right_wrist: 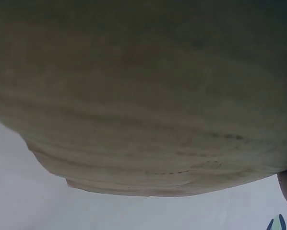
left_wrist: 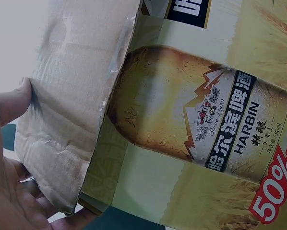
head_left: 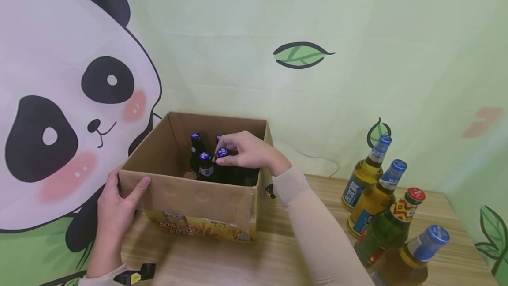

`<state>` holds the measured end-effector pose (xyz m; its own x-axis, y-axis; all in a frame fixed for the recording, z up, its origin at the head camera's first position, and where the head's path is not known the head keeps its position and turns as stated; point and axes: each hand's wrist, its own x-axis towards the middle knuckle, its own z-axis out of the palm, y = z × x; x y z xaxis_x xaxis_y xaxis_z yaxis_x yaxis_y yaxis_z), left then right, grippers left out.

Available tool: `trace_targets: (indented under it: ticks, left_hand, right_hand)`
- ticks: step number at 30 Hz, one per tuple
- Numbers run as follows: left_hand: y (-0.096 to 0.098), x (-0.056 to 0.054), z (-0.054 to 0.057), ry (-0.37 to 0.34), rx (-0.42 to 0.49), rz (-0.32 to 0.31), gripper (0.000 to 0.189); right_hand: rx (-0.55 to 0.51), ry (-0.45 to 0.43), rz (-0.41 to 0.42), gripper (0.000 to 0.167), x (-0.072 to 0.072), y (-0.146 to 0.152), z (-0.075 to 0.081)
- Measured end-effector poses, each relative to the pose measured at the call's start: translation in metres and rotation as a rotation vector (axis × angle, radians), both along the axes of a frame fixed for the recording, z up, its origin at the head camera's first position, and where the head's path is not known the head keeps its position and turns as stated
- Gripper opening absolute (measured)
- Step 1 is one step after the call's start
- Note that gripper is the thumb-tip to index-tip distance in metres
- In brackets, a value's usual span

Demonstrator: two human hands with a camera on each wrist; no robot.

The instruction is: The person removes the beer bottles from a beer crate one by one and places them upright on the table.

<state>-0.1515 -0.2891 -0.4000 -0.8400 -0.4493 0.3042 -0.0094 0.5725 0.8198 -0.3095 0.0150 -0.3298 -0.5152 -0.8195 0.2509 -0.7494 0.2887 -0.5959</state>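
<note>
An open cardboard carton (head_left: 190, 195) printed with a beer bottle and "HARBIN" stands on the table. My left hand (head_left: 117, 208) grips its near left corner, thumb (left_wrist: 11, 103) on the front flap and fingers round the side. Inside the carton stand several dark bottles with blue caps, among them one bottle (head_left: 206, 169) at the front and one (head_left: 195, 149) at the back left. My right hand (head_left: 250, 151) reaches over the carton's right side and pinches the blue cap (head_left: 221, 152) of a bottle, whose body is mostly hidden. Brown material close up fills the right wrist view.
To the right on the wooden table (head_left: 278, 250) stand a row of bottles: amber ones with blue caps, such as the farthest bottle (head_left: 365, 175), and a green bottle (head_left: 390, 228) with a red cap. A panda-printed backdrop (head_left: 222, 56) hangs right behind the table.
</note>
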Motion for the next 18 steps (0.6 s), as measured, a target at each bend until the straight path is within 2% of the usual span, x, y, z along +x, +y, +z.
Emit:
trace_targets:
  ticks: [4,7,11,18]
  left_hand:
    - [0.000,0.000,-0.001,-0.002,0.007,-0.003,0.078]
    - [0.000,0.001,-0.001,-0.007,0.012,-0.002,0.078]
    - [-0.001,0.001,0.000,0.000,0.014,0.004,0.078]
    - [-0.002,0.000,0.000,-0.004,0.016,-0.007,0.078]
  right_hand:
    - [-0.037,-0.029,0.006,0.013,0.000,0.001,0.001]
    - [-0.095,-0.058,0.045,0.012,0.000,0.002,0.000]
    - [-0.221,-0.111,0.102,0.011,0.000,0.004,0.001]
    - [-0.476,-0.190,0.129,0.014,0.006,0.010,0.006]
